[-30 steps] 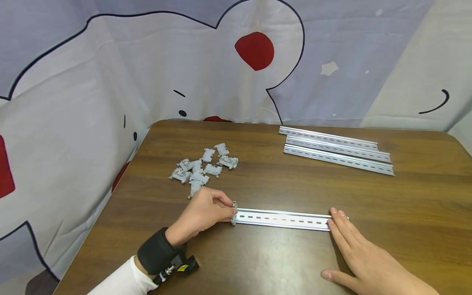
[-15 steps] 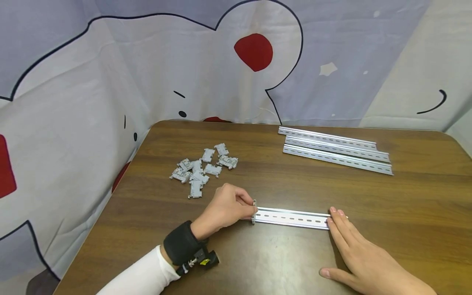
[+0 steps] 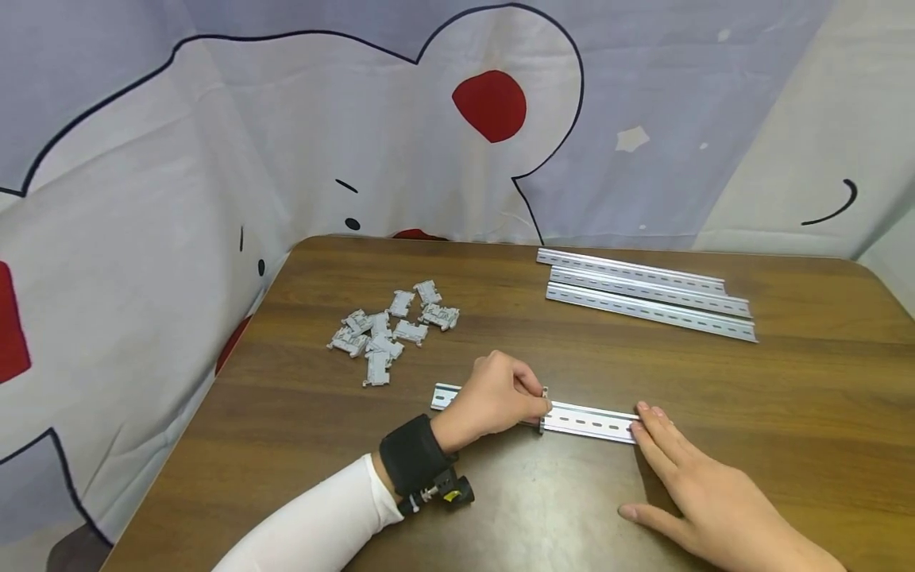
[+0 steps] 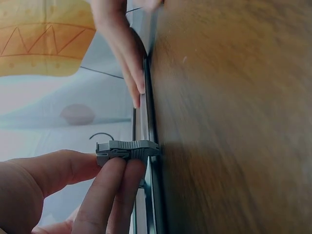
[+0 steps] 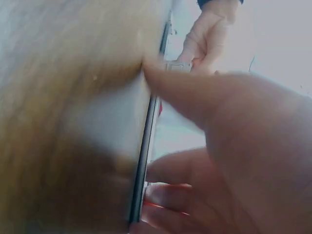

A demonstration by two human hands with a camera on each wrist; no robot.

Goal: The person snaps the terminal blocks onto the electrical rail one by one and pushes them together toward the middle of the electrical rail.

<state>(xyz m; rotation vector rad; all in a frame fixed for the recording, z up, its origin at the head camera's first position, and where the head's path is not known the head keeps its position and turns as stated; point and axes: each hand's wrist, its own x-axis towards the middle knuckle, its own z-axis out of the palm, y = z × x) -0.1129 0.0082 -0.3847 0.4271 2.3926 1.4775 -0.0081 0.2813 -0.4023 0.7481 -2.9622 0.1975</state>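
Note:
A slotted metal DIN rail [image 3: 589, 421] lies across the table in front of the person. My left hand [image 3: 495, 397] pinches a grey terminal block [image 4: 127, 148] between thumb and fingers. In the left wrist view the block stands upright on the rail, its foot at the rail's edge. The hand covers part of the rail to the left of it. At the rail's right end, my right hand [image 3: 704, 485] rests its straight fingertips on the metal, thumb spread apart; the rail's far tip is hidden under them.
A loose pile of several grey terminal blocks [image 3: 382, 346] lies at the left of the wooden table [image 3: 300, 445]. Three more DIN rails [image 3: 650, 306] lie side by side at the back right. A printed cloth [image 3: 343, 119] hangs behind the table.
My left hand has slid right along the rail with the terminal block, from the rail's left end to past its middle. The rail's left end now shows behind the hand. The right hand stays put.

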